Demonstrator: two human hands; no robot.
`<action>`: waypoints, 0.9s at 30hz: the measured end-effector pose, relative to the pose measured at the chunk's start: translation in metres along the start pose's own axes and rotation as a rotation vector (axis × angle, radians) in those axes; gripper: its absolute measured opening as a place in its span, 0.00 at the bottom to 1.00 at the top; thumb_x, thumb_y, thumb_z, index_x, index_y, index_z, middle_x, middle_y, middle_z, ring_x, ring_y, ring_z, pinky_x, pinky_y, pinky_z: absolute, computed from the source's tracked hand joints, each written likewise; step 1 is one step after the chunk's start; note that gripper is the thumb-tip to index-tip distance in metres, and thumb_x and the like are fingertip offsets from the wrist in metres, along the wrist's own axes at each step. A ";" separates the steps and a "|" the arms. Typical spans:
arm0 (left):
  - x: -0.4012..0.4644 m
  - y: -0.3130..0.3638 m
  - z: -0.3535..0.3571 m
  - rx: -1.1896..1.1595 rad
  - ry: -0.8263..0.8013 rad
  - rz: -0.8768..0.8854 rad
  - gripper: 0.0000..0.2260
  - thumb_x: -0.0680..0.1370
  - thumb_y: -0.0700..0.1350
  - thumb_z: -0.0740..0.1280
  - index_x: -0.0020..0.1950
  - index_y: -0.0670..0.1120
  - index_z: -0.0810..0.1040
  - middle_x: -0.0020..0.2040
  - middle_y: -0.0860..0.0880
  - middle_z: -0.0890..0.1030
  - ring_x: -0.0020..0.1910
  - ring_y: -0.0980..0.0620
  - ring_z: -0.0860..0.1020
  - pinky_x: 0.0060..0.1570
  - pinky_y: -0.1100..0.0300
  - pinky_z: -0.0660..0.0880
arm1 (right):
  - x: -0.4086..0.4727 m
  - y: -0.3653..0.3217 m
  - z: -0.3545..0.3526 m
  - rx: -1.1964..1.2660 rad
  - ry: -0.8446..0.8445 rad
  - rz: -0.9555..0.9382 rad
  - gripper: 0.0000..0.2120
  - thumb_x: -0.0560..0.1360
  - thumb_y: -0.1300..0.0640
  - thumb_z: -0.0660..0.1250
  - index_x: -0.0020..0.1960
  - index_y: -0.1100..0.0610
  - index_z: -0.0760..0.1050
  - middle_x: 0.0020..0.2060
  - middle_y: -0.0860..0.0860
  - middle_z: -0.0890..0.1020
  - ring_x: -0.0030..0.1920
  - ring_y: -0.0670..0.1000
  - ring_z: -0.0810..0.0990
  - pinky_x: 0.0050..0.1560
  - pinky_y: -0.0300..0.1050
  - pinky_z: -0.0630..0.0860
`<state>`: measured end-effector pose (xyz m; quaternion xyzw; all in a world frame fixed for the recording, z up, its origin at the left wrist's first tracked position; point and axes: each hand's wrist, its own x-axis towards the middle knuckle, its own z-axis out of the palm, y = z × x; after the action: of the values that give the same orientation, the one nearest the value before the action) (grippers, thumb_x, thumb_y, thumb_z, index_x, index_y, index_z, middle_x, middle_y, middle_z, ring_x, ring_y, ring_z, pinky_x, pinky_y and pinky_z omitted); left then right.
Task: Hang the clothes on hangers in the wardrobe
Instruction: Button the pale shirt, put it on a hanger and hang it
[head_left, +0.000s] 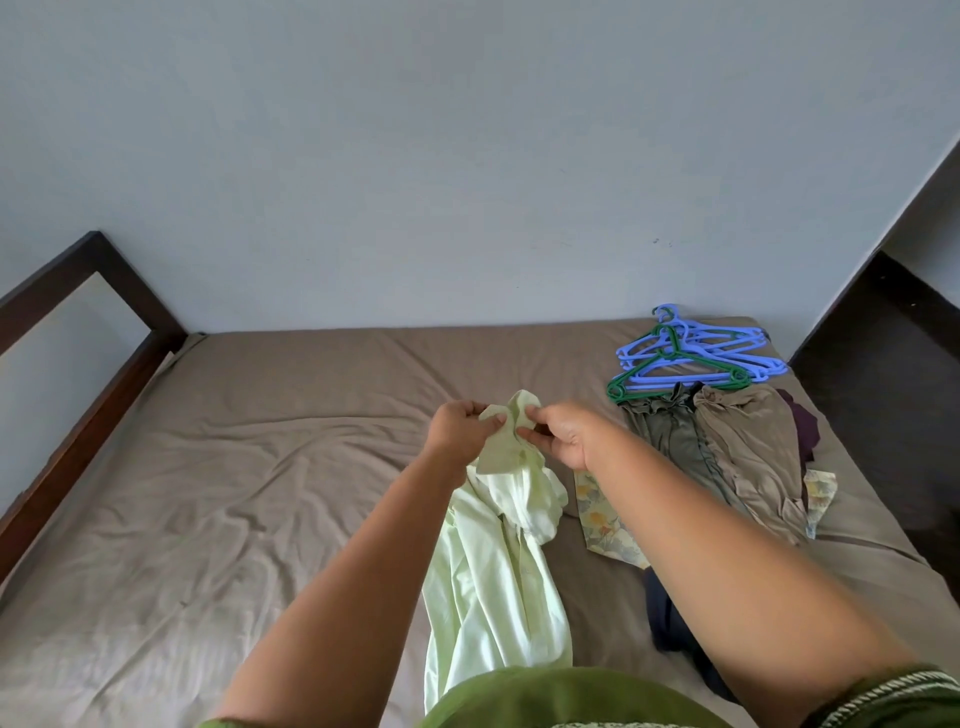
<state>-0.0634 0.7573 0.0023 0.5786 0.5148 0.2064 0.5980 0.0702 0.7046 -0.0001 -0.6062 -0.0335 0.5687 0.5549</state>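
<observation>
From the head view, both arms reach forward over the bed (208, 467), hands close together at mid-height. The left hand (460, 428) and right hand (558, 434) each pinch the top of the pale green shirt (493, 561), the grip curled round bunched cloth at what looks like the collar; the rest hangs down to the near edge. The hangers (691, 358) lie well apart at far right, beside the other clothes (727, 452). The risk, as I judge it: the thin cloth could slip from so small a pinch, or stay twisted and go onto a hanger crooked.
</observation>
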 end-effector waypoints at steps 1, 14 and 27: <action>0.000 0.000 -0.001 -0.016 -0.010 -0.011 0.03 0.74 0.41 0.73 0.43 0.45 0.80 0.45 0.43 0.84 0.43 0.45 0.82 0.48 0.50 0.81 | 0.000 0.002 0.001 0.037 0.017 -0.011 0.11 0.78 0.66 0.64 0.59 0.70 0.72 0.61 0.63 0.75 0.50 0.55 0.79 0.29 0.38 0.79; -0.008 -0.001 0.015 -0.082 0.106 -0.094 0.07 0.74 0.42 0.72 0.36 0.45 0.79 0.32 0.48 0.78 0.29 0.52 0.74 0.33 0.60 0.73 | 0.003 0.009 0.001 -0.310 0.150 -0.242 0.06 0.73 0.66 0.71 0.39 0.58 0.79 0.36 0.55 0.83 0.34 0.49 0.82 0.40 0.42 0.81; -0.010 0.001 0.013 -0.043 0.066 -0.091 0.05 0.74 0.39 0.72 0.38 0.43 0.79 0.32 0.47 0.78 0.26 0.56 0.73 0.25 0.66 0.71 | -0.004 0.017 0.003 -0.421 0.193 -0.341 0.09 0.73 0.67 0.71 0.39 0.55 0.78 0.38 0.53 0.82 0.38 0.50 0.81 0.42 0.42 0.81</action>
<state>-0.0560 0.7433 0.0043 0.5344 0.5555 0.2093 0.6017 0.0564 0.6978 -0.0089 -0.7450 -0.1992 0.3875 0.5051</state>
